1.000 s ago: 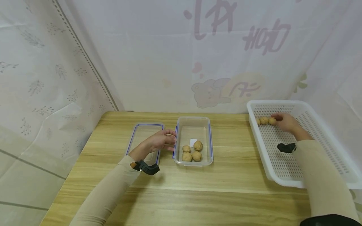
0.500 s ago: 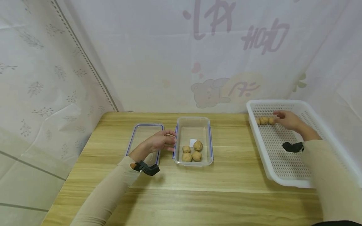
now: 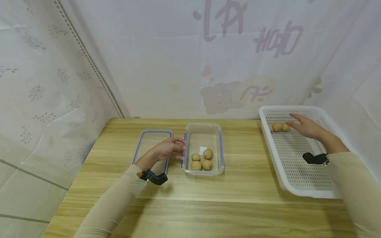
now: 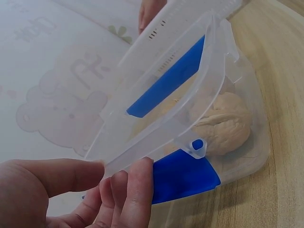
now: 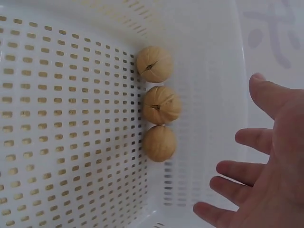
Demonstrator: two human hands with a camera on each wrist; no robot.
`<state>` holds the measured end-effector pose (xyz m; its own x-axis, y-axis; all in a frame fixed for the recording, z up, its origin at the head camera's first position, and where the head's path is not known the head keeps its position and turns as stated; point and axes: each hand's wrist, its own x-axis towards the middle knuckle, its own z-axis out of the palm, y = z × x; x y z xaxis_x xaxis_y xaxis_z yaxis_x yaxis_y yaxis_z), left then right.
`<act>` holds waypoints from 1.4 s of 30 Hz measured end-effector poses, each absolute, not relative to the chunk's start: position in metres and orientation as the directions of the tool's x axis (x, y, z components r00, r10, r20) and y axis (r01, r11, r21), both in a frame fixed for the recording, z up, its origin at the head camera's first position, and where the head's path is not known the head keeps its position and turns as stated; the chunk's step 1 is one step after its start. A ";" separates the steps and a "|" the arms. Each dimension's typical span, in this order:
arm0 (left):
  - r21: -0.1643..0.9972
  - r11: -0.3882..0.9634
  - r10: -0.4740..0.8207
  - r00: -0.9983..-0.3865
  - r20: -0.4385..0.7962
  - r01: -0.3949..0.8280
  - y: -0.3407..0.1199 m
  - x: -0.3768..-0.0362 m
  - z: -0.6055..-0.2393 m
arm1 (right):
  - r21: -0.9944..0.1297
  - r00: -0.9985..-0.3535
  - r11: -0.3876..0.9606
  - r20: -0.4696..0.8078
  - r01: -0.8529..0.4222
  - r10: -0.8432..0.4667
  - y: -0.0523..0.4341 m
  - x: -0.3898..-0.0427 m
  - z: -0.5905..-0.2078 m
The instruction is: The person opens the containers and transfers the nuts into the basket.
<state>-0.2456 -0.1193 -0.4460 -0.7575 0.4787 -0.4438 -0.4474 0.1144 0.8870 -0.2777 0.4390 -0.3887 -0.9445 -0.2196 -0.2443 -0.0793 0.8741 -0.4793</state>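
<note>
Walnuts (image 3: pixel 278 127) lay in a row of three against the far wall of the white basket (image 3: pixel 300 190), which overhung the worktop's (image 3: pixel 190 198) right edge. Nearest the person, bare wood ran across the front of the worktop, free on both sides. Further in, the left hand (image 3: pixel 169 148) pinched the left rim of the clear container (image 3: pixel 203 129), fingers (image 4: pixel 137 190) curled by its blue latch; four walnuts in the container (image 3: pixel 202 160) sat at its near end beside a small white label, too small to read. A clear lid (image 3: pixel 150 135) lay just left. Beyond, the right hand (image 3: pixel 303 125) hovered over the basket just beside the row, fingers (image 5: pixel 237 171) spread, holding nothing. Behind hung a curtain (image 3: pixel 226 66) with a bear print and large faint characters, unreadable.
</note>
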 end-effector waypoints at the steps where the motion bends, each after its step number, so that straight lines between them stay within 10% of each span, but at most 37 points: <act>1: 0.887 0.116 0.479 -0.757 -0.445 -0.447 -0.119 -0.245 -0.446 | -0.476 -0.945 0.875 -0.241 -0.084 -0.222 0.438 -0.277 -0.388; 42: 0.885 0.124 0.478 -0.754 -0.450 -0.449 -0.120 -0.245 -0.444 | -0.256 -0.886 0.871 -0.093 -0.419 -0.454 0.325 -0.257 -0.358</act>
